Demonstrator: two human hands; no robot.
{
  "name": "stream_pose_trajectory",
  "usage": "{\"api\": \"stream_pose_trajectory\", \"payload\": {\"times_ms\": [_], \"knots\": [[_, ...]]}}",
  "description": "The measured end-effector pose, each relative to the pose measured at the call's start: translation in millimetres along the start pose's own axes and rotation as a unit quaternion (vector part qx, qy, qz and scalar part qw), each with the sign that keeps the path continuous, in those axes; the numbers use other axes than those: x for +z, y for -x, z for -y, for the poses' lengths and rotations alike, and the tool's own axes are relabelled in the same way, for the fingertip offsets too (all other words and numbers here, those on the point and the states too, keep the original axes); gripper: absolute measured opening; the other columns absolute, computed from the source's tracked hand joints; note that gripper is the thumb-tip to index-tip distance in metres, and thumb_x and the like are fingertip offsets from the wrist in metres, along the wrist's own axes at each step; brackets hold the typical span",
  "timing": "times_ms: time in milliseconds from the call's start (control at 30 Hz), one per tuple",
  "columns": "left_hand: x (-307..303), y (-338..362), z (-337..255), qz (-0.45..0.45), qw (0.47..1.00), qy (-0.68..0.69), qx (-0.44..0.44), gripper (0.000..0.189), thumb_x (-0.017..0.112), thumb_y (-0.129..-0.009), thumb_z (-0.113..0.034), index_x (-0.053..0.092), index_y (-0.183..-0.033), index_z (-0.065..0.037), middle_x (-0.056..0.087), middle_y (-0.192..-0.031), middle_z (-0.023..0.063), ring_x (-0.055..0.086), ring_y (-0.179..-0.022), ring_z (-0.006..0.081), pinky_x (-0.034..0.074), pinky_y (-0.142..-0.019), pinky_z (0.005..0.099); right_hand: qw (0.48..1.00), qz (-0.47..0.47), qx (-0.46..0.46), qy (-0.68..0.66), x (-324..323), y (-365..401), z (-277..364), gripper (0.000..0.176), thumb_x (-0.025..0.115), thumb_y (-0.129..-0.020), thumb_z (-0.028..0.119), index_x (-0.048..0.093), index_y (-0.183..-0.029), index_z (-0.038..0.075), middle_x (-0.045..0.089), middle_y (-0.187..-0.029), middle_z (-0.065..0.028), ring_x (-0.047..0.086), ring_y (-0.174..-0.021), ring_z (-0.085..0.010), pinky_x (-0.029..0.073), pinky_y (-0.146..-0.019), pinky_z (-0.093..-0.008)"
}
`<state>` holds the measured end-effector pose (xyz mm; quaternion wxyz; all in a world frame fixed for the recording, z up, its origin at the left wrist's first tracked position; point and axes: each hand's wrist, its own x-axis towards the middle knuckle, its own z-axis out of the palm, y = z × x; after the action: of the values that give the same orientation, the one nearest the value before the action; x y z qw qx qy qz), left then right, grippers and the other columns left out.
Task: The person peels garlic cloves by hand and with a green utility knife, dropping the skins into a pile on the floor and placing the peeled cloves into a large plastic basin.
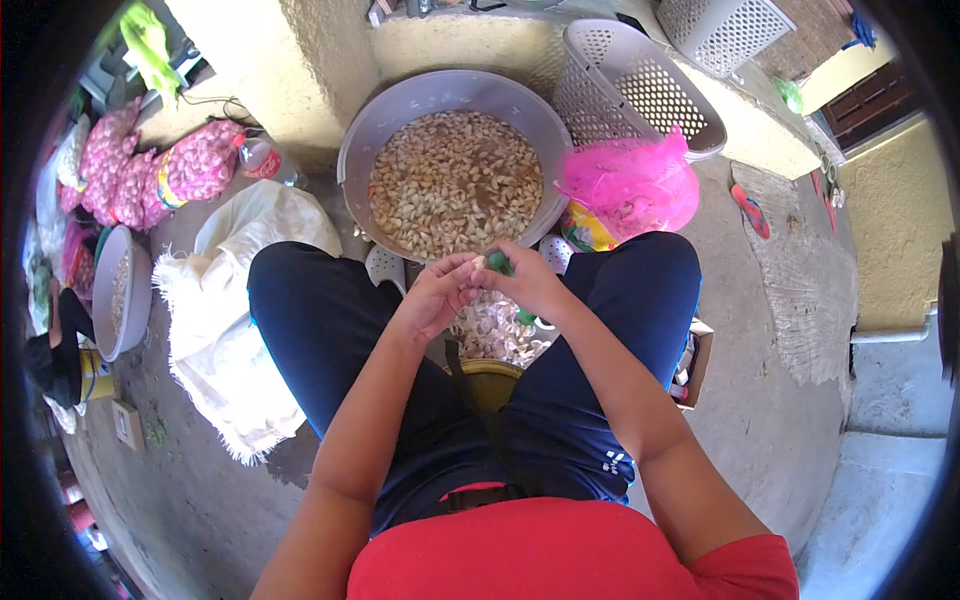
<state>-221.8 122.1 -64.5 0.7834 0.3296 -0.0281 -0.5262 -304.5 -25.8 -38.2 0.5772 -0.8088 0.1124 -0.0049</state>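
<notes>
Above the tub's near rim, my two hands meet between my knees. My left hand (436, 298) pinches a pale garlic clove (479, 262) in its fingertips. My right hand (530, 282) is closed round a small green object (500, 263), its fingers against the clove; the object's kind is mostly hidden. Below my hands lies a heap of garlic skins (490, 335) over a yellowish container (492, 384). Just ahead stands a large grey tub (358, 135) with many garlic cloves (455, 180) in it, apparently in water.
A pink plastic bag (640, 185) and a perforated grey basket (600, 110) stand right of the tub. To the left are a white woven sack (225, 320), pink net bags of garlic (200, 165), a bottle (262, 160) and another basin (140, 300). Another person's arm shows far left.
</notes>
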Motion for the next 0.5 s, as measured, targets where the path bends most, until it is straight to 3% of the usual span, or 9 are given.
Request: {"api": "stream_pose_trajectory", "payload": {"times_ms": [133,233,333,500], "knots": [[-1,0,2,0.002,1.0,0.001,0.0,0.019,0.052,-0.084,-0.011,0.052,-0.1,0.001,0.057,-0.086,0.0052,0.056,-0.073,0.0097,0.048,-0.064,0.0204,1.0,-0.011,-0.014,0.007,1,-1,-5,0.043,0.064,-0.073,0.041,0.05,-0.084,0.002,0.056,-0.071,-0.0098,0.053,-0.067,-0.0175,0.041,-0.061,-0.031],[1,0,2,0.004,1.0,0.004,0.0,0.019,0.052,-0.084,-0.011,0.052,-0.099,0.001,0.057,-0.086,0.0052,0.056,-0.074,0.0099,0.048,-0.066,0.0212,0.999,-0.007,-0.022,0.032,1,-1,-7,0.043,0.064,-0.073,0.041,0.049,-0.081,0.002,0.054,-0.069,-0.01,0.052,-0.064,-0.0177,0.04,-0.059,-0.0311],[0,0,3,0.011,1.0,0.002,-0.001,0.019,0.053,-0.084,-0.01,0.052,-0.099,0.0,0.057,-0.087,0.0051,0.056,-0.075,0.0101,0.048,-0.069,0.0219,0.999,0.014,-0.019,0.038,0,-2,-8,0.033,0.064,-0.076,0.032,0.052,-0.088,0.003,0.053,-0.071,-0.0012,0.048,-0.067,-0.0076,0.041,-0.06,-0.0241],[2,2,3,-0.003,1.0,0.002,-0.004,0.017,0.053,-0.083,-0.009,0.053,-0.098,0.0,0.057,-0.088,0.0053,0.055,-0.076,0.01,0.048,-0.07,0.0223,0.999,0.021,-0.025,0.029,2,-2,-9,0.031,0.061,-0.079,0.031,0.051,-0.087,0.003,0.053,-0.069,0.0004,0.046,-0.064,-0.0053,0.04,-0.056,-0.0223]]}}
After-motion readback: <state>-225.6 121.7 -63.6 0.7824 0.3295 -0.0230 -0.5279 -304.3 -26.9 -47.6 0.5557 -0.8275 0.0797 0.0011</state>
